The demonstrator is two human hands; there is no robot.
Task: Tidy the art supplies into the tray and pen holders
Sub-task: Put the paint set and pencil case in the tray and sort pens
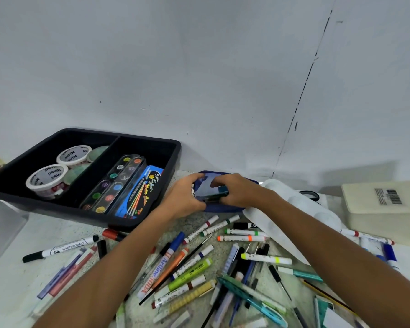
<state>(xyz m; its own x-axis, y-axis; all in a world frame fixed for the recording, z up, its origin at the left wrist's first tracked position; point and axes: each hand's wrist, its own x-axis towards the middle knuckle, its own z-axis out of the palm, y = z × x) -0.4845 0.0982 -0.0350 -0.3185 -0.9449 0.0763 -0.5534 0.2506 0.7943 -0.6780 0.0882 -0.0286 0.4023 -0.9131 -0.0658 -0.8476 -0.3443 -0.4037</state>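
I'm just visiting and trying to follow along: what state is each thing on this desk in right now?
Black tray: partly filled, two compartments.
Tape rolls: in the tray's left compartment.
Watercolour set: closed, in the right compartment.
Blue pouch: on the desk, gripped by both hands.
Left hand: closed on the pouch.
Right hand: closed on the pouch.
Whiteboard marker: capped, loose on the desk.
Markers and pens: scattered, not sorted.

- The black two-compartment plastic tray (173, 150) looked matt and smooth.
- The clear plastic watercolour case (114, 183) inside it was glossy.
- The grey speckled stone-like table (194, 221) had a grainy look.
- The dark blue pouch (223, 207) seemed soft cloth with a shiny clear panel.
- The white plastic paint palette (294, 202) was smooth.
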